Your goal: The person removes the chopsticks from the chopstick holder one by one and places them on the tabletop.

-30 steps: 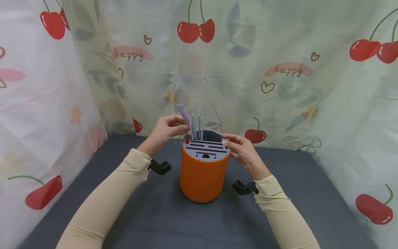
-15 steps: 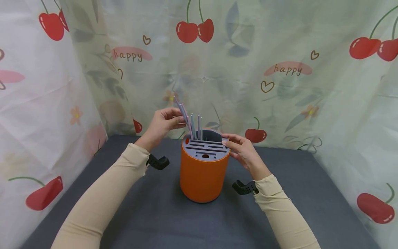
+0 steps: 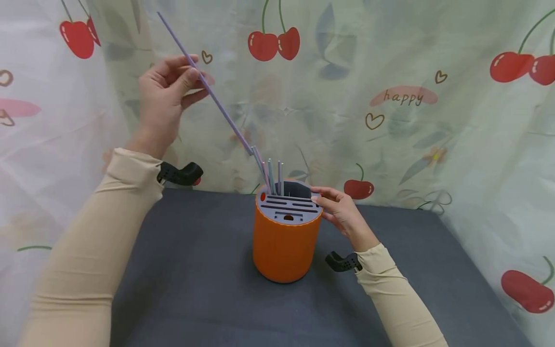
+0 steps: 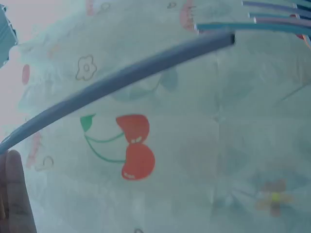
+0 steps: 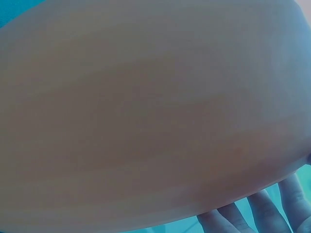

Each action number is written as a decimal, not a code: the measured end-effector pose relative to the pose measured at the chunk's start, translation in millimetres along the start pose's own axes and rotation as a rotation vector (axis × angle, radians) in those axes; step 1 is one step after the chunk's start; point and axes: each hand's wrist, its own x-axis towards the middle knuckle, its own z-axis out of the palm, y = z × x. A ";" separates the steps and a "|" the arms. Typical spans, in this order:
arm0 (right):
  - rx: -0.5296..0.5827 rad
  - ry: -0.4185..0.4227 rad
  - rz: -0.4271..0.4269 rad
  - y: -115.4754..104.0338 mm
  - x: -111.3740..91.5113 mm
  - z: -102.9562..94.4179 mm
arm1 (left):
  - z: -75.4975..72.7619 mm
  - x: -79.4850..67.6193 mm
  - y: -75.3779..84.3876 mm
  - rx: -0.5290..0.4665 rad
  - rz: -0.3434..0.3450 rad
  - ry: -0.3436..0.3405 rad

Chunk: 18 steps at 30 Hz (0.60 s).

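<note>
High on the left in the head view, my left hand [image 3: 166,91] pinches a long purple chopstick [image 3: 223,113] between thumb and fingers. It slants down to the right, its lower end beside the tips of several pastel chopsticks [image 3: 269,176]. Those stand in the rear compartment of an orange knife block [image 3: 284,250] with a grey slotted top [image 3: 288,208]. In the left wrist view the held chopstick [image 4: 121,80] crosses the upper part. My right hand [image 3: 342,212] grips the block's right rim, thumb on top. The block's wall [image 5: 146,121] fills most of the right wrist view.
The knife block stands upright on a dark grey tabletop [image 3: 208,289]. A cherry-printed curtain [image 3: 312,111] hangs behind the table and along both sides. Black wrist cameras [image 3: 179,173] sit on both wrists.
My left hand has risen up and left from the block, drawing the purple chopstick out of the rear compartment. My right hand stays on the rim, and the block has not moved.
</note>
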 end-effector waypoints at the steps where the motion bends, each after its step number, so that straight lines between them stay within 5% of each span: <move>1: 0.000 0.000 -0.001 0.1 -0.2 0.2 | -3.7 1.3 6.4 -0.011 0.008 0.033; 4: -0.004 0.002 -0.004 0.4 -0.8 0.4 | -19.6 -2.3 9.4 0.011 -0.038 0.103; 7: -0.005 0.002 -0.005 0.3 -1.0 -0.4 | -39.3 -14.3 -11.2 0.073 -0.142 0.127; 18: -0.009 0.010 0.004 -1.0 -0.7 1.7 | -108.6 -114.1 -171.3 0.436 -0.726 0.020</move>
